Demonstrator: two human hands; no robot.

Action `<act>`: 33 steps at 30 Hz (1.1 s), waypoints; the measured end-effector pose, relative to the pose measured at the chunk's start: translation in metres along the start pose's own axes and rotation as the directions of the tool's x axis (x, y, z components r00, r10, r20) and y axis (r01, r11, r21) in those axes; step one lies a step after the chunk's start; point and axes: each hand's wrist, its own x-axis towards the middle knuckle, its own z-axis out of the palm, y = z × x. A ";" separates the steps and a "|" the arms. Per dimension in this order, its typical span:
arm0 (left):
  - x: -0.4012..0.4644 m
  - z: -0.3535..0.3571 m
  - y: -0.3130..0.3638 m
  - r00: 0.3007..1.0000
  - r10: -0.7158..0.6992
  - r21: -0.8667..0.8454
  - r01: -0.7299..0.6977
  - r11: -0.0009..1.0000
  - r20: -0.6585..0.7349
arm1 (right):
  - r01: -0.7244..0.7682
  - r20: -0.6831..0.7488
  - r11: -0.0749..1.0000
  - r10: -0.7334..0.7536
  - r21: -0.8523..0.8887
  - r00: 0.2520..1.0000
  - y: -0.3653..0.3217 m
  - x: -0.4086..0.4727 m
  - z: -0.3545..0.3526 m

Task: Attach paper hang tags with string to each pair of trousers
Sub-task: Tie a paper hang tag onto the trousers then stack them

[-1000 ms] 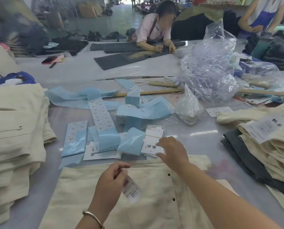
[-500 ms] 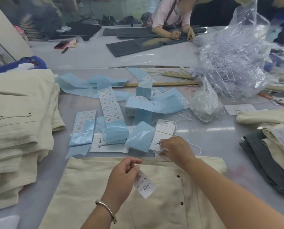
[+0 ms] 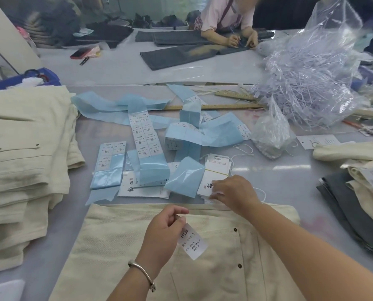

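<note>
A cream pair of trousers (image 3: pixel 213 268) lies flat in front of me, waistband away from me. My left hand (image 3: pixel 162 233) hovers over it and pinches a small white size sticker (image 3: pixel 192 241) printed "1103# S". My right hand (image 3: pixel 233 193) rests just beyond the waistband, fingertips on a banded stack of white paper hang tags (image 3: pixel 215 170) with white string (image 3: pixel 244 148) trailing from it. Whether those fingers grip a tag is hidden under the hand.
Blue sticker backing strips and label sheets (image 3: pixel 146 140) litter the table middle. A stack of cream trousers (image 3: pixel 22 161) fills the left; folded cream and grey garments (image 3: pixel 355 205) lie at right. A clear bag of plastic fasteners (image 3: pixel 311 79), wooden rulers (image 3: pixel 216 106) and another person (image 3: pixel 229 20) lie beyond.
The view has tilted down and closer. My left hand has turned the sticker so its print faces up. My right hand stays on the tag stack, fingers shifted slightly along its near edge.
</note>
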 end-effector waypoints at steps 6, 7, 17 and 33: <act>-0.004 0.001 0.000 1.000 0.004 0.007 -0.004 1.000 0.024 | 0.124 0.276 0.992 -0.129 0.035 0.953 0.008 0.017 -0.016; -0.004 0.001 0.001 1.000 0.001 0.004 -0.001 1.000 0.021 | 0.181 0.312 0.983 -0.162 -0.033 0.936 0.008 0.022 -0.019; -0.002 -0.002 0.002 1.000 -0.005 -0.042 0.005 0.999 -0.018 | 0.441 0.420 0.869 -0.322 -0.224 0.849 -0.006 0.049 -0.033; 0.005 0.004 0.000 1.000 0.007 -0.018 -0.007 1.000 0.027 | 0.259 0.438 0.965 -0.218 -0.033 0.872 0.002 0.051 -0.046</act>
